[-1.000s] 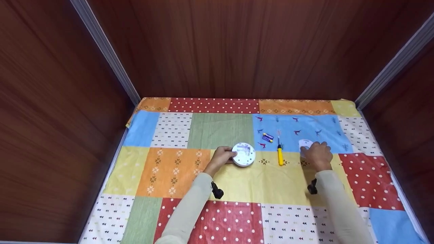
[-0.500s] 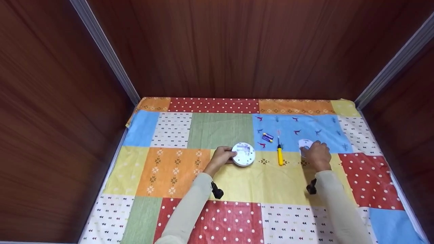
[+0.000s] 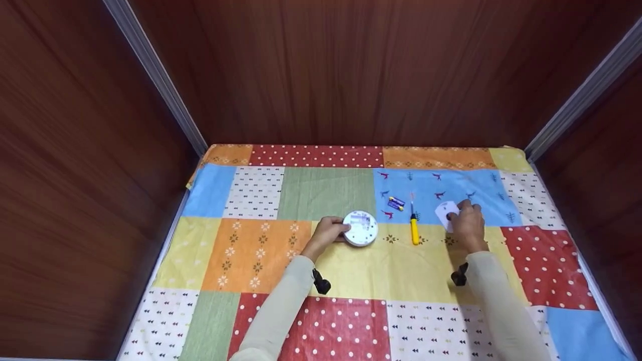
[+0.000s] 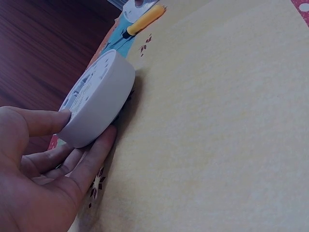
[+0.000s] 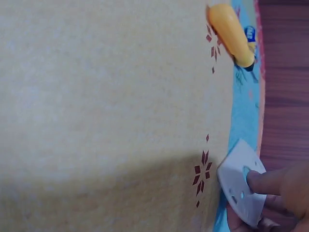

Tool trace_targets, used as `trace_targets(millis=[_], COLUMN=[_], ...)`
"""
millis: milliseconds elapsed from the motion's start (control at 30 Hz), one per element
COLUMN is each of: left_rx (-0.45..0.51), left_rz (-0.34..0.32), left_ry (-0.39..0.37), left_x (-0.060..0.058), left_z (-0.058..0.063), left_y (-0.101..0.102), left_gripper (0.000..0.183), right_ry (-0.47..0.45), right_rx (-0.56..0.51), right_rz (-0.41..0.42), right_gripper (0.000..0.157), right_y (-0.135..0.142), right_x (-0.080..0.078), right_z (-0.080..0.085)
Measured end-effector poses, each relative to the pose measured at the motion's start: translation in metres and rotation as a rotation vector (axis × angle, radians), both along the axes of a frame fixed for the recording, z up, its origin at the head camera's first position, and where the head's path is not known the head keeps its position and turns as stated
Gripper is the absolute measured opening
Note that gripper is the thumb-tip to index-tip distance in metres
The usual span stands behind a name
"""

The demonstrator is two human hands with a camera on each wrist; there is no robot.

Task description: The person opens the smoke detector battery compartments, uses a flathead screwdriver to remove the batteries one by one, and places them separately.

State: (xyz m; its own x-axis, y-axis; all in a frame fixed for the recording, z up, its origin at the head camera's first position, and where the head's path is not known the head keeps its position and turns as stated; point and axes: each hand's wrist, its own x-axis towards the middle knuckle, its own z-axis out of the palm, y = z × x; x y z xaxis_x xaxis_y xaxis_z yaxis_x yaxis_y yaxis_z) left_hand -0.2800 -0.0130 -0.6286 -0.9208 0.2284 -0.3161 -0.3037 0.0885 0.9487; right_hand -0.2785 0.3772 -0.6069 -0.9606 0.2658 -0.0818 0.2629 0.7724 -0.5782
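Observation:
My left hand grips a thick round white device by its near left edge, thumb on the upper face and fingers beneath. In the left wrist view the device is tilted, its recessed face turned away. My right hand holds a thin white plate with a curved edge and holes. Seen from the right wrist, the thumb lies at the hole in the plate and fingers are behind it. Between the hands lies a yellow-handled screwdriver; two purple-and-yellow batteries lie behind it to the left.
A patchwork-print cloth covers the table. Dark wood-grain panels stand at the back and both sides, with grey metal strips at the corners.
The white plate in my right hand has tilted and shifted slightly up and left, the hand turning with it. My left hand and the round device have stayed in place.

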Motion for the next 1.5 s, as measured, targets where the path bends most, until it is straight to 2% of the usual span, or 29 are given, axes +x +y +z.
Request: trace_targets(millis=[133,267,433,800,1067,1367,1500], left_rx=[0.005,0.012,0.014,0.008,0.01,0.005,0.019], left_rz=[0.001,0.001,0.005,0.003,-0.003,-0.007,-0.004], left_ry=[-0.002,-0.001,-0.003,-0.009,-0.011,-0.014,-0.018], left_x=[-0.001,-0.002,-0.003,-0.003,-0.002,-0.001,0.0], left_z=[0.0,0.0,0.001,0.002,0.003,0.001,0.001], left_y=[0.0,0.001,0.001,0.001,0.0,0.0,-0.001], left_gripper=[0.035,0.036,0.039,0.04,0.038,0.037,0.035], right_ry=[0.01,0.001,0.003,0.089,0.173,0.165,0.197], right_rx=[-0.004,-0.001,0.006,-0.035,0.01,0.024,0.032], right_rz=[-0.005,-0.01,-0.01,-0.01,0.014,0.018,0.036], right_gripper=[0.03,0.026,0.026,0.028,0.03,0.032,0.033], right_y=[0.0,-0.001,-0.003,-0.007,-0.015,-0.028,-0.032], right_x=[-0.002,-0.003,-0.003,-0.007,-0.009,-0.008,-0.008], right_z=[0.003,0.007,0.013,0.023,0.03,0.038,0.042])
